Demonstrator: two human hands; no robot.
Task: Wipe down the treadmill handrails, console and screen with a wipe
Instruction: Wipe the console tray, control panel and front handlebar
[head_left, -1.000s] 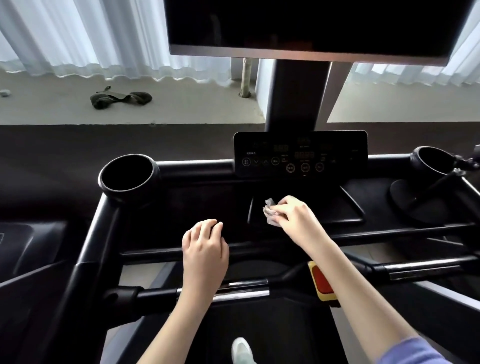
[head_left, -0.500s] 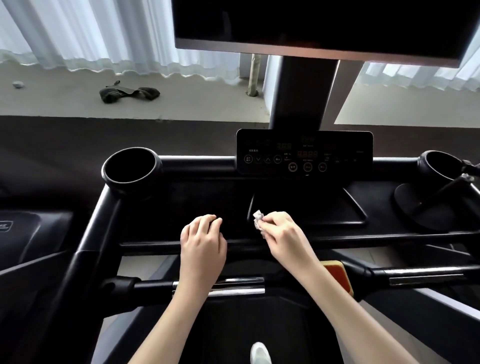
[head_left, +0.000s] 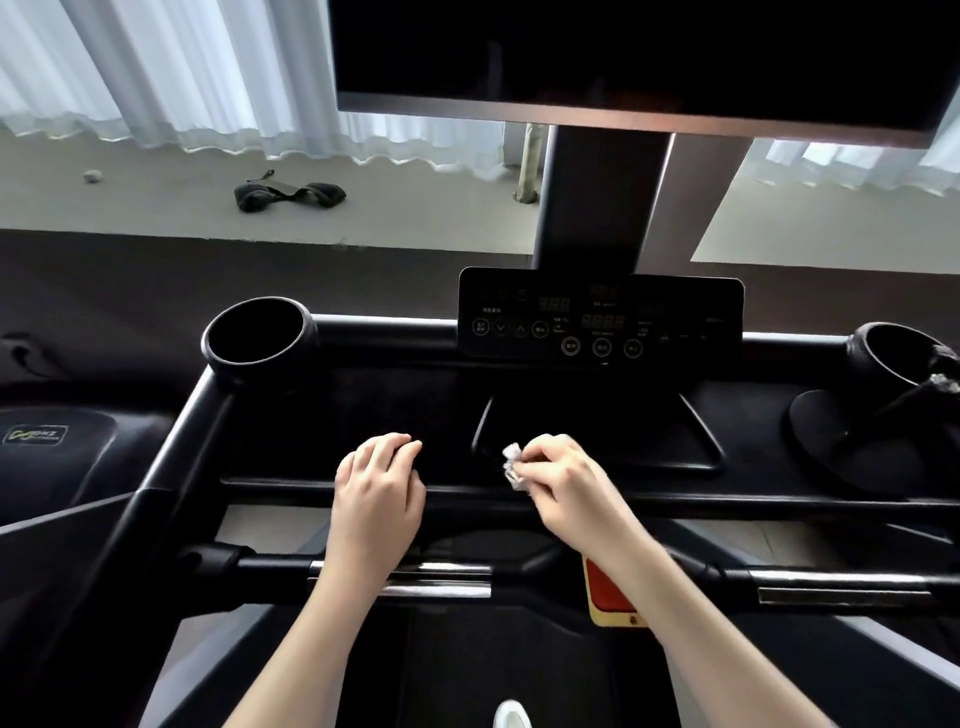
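The screen (head_left: 644, 52) hangs dark over the far edge of the treadmill, and nothing is touching it. Below it the console (head_left: 374, 400) spreads wide and black, with the control panel (head_left: 601, 317) standing at the middle of its far edge and a cup holder (head_left: 258, 332) at its far-left corner. The handrail (head_left: 447, 574) crosses nearest us, under both forearms.

Our left hand (head_left: 376, 493) rests palm down on the console's near edge, fingers loosely bent. It seems to hold nothing, though the fingertips are hard to read against the black. Our right hand (head_left: 566, 488) pinches the wipe (head_left: 513, 465), bunched into a small wad, at the near-left corner of the shallow tray (head_left: 597, 447) in the console's middle.

We judge the step to be wiping the console surface. To do it well we should open the wad out flatter, so that more of it meets the plastic. We should press with flat fingers and run overlapping strokes from the tray's corner along its rim. The left hand will need lifting so we can clean beneath it. On the panel we should go lightly, so no button is pressed by accident.
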